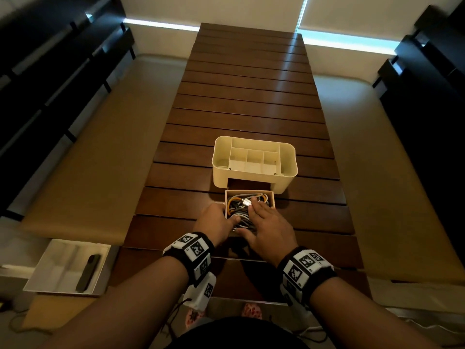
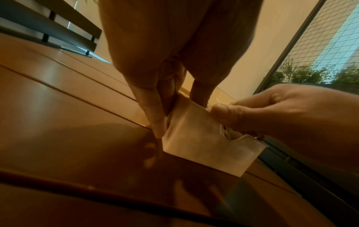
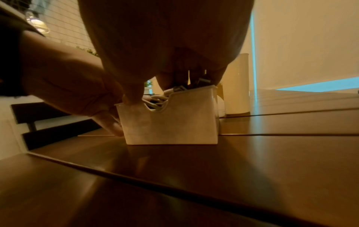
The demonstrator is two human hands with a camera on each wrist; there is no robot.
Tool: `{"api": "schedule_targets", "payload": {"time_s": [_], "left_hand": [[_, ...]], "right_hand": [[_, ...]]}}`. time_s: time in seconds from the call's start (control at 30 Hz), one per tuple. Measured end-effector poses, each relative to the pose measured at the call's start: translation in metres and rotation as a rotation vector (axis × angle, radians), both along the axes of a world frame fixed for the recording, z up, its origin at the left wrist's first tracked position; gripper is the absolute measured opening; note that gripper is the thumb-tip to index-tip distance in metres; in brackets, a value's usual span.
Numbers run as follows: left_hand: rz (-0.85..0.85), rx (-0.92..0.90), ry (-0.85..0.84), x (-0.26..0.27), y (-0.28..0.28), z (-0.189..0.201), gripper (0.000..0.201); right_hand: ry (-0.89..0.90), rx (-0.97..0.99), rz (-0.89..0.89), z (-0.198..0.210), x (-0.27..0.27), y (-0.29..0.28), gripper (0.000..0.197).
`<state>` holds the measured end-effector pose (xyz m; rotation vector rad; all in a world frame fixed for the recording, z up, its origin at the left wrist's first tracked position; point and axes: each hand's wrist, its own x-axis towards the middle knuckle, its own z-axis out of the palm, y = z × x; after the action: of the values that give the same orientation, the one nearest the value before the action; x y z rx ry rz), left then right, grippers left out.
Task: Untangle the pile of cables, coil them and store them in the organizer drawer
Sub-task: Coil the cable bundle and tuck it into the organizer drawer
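— Two hands at the small cream plastic drawer (image 1: 270, 196)?
— Yes. The left hand (image 1: 216, 219) holds its 9 o'clock wall; the right hand (image 1: 267, 224) presses spread fingers on the coiled grey and orange cables (image 1: 235, 206), before the cream organizer (image 1: 254, 161).

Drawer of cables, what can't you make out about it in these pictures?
- Head view: the right hand covers the near cables, so their count and coiling are unclear.
- Left wrist view: the drawer wall hides its contents.
- Right wrist view: right hand fingertips hidden inside.

White tray (image 1: 45, 270) holds a dark, perhaps remote-like object (image 1: 88, 273)
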<state>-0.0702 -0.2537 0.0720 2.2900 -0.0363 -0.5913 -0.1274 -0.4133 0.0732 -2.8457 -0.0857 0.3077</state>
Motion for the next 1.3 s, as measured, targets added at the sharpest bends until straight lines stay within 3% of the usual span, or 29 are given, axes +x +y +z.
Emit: {"api": "schedule_targets", "payload": {"time_s": [0.2, 0.37, 0.47, 0.63, 0.9, 1.03, 1.07, 1.13, 1.2, 1.3], "left_hand": [[-0.060, -0.034, 0.069, 0.003, 0.005, 0.004, 0.021], [0.040, -0.067, 0.207, 0.015, 0.000, 0.011, 0.039], [0.085, -0.020, 0.232, 0.018, -0.008, 0.008, 0.038], [0.048, 0.089, 0.197, 0.023, -0.016, 0.002, 0.038], [0.036, 0.106, 0.099, 0.020, -0.013, -0.004, 0.040], [0.079, -0.067, 0.104, 0.011, 0.001, -0.005, 0.044], [0.098, -0.116, 0.033, 0.008, 0.003, -0.002, 0.051], [-0.047, -0.035, -0.249, 0.001, 0.002, 0.007, 0.070], [-0.384, 0.214, -0.487, -0.004, -0.005, 0.010, 0.072], [-0.638, 0.446, -0.406, -0.006, -0.008, 0.000, 0.068]], "right_hand": [[-0.001, 0.103, -0.073, 0.008, 0.002, 0.001, 0.067], [0.040, 0.167, -0.108, 0.004, 0.007, -0.001, 0.068], [0.046, 0.175, -0.106, 0.002, 0.007, -0.001, 0.068], [0.006, 0.113, -0.045, -0.005, 0.000, -0.001, 0.070], [-0.021, -0.152, 0.052, -0.018, -0.006, 0.005, 0.071], [0.026, -0.128, 0.096, -0.015, -0.004, 0.001, 0.078], [0.021, -0.120, 0.095, -0.014, -0.003, 0.000, 0.079], [0.008, -0.113, 0.095, -0.015, -0.003, 0.000, 0.078], [0.004, -0.108, 0.085, -0.018, -0.004, -0.001, 0.077], [0.006, -0.108, 0.094, -0.020, -0.004, -0.001, 0.076]]}}
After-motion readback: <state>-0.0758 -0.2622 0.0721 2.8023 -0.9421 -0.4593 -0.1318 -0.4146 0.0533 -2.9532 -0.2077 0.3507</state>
